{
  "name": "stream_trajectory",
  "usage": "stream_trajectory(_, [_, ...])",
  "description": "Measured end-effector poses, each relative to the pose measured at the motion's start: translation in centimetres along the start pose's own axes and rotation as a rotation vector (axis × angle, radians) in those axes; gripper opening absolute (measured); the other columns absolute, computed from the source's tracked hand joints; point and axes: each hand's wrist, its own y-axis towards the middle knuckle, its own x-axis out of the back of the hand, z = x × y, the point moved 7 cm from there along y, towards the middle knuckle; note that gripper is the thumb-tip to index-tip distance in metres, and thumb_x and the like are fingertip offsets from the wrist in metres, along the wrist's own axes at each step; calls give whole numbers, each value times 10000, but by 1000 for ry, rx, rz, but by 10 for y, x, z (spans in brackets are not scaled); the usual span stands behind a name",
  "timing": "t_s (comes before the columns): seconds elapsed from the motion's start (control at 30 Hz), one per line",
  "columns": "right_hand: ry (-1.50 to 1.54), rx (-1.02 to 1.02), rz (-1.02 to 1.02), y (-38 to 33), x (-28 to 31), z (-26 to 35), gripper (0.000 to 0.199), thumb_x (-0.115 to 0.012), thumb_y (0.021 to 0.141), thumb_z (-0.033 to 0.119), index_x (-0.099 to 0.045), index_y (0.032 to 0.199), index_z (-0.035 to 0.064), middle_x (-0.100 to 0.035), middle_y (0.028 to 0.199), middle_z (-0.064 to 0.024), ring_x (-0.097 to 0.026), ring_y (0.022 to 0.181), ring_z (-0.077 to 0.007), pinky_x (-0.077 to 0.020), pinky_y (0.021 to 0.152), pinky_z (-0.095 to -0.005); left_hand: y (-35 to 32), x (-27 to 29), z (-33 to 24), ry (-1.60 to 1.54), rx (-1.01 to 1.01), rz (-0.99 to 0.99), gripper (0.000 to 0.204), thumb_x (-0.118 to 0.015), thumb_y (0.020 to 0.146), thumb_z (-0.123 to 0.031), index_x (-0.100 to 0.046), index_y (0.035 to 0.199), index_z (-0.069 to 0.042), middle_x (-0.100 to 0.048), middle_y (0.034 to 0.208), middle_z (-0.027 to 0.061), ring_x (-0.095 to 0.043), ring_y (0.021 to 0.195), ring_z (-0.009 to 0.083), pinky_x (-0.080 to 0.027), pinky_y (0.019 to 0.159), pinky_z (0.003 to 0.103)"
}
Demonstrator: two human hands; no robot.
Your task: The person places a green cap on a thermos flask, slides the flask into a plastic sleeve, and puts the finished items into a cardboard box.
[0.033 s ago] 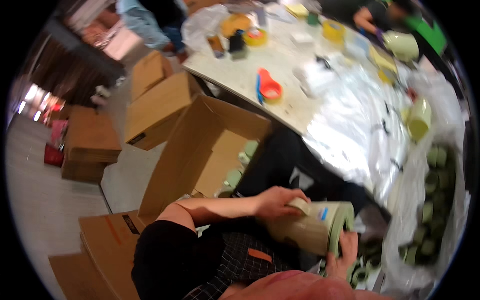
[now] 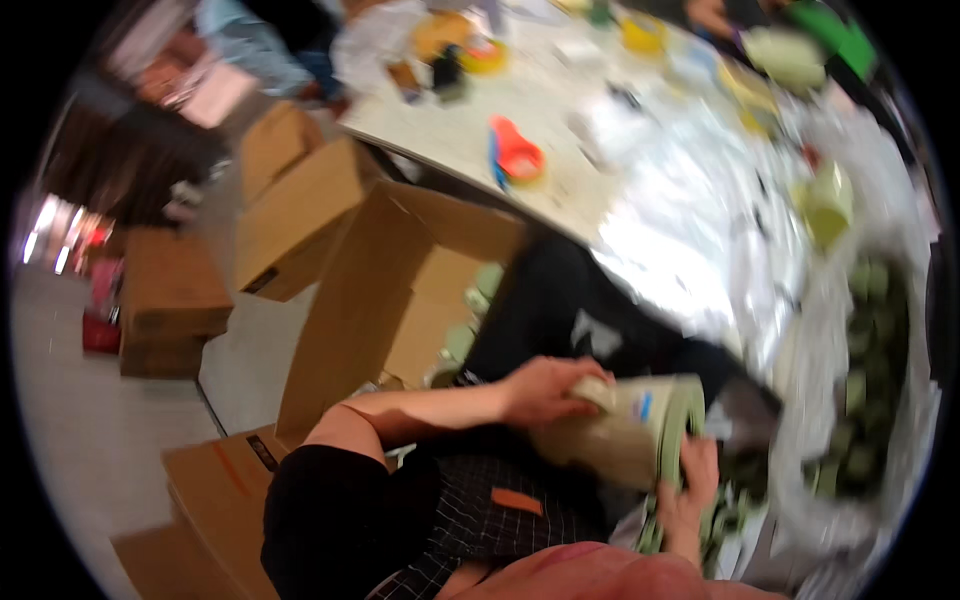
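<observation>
- Cardboard boxes (image 2: 300,215) crowd the floor beside your cluttered white table (image 2: 560,150).
- Your left hand (image 2: 545,390) wraps curled fingers over the pale green cup stack (image 2: 630,430), held above your lap.
- Your right hand (image 2: 690,480) grips its rim end from below.
- Nothing shows a change; the picture is blurred.

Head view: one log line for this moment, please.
left hand: grips pale green roll | right hand: holds its end | open cardboard box: at left
</observation>
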Motion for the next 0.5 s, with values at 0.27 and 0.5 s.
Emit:
stream_trajectory(0.27, [9,-337,20,36,-10,-16,471,-605,942,281,-552,1292,-31,-554,858,-153,-574,837,-286,-472,810,-356,-34,-33,-45,217,-209,-23,644,-713,816,-102,-407,1377,-17,-374,1495,243,-606,1103,379,-541,850,434])
stream_trajectory(0.5, [387,-691,57,34,-14,-65,410,-543,996,326,-636,1162,-37,-680,943,-85,-608,859,-133,-486,787,-275,-16,-21,-35,23,-150,-17,292,-552,936,-131,-628,1175,18,-585,1309,218,-631,1094,322,-502,896,359])
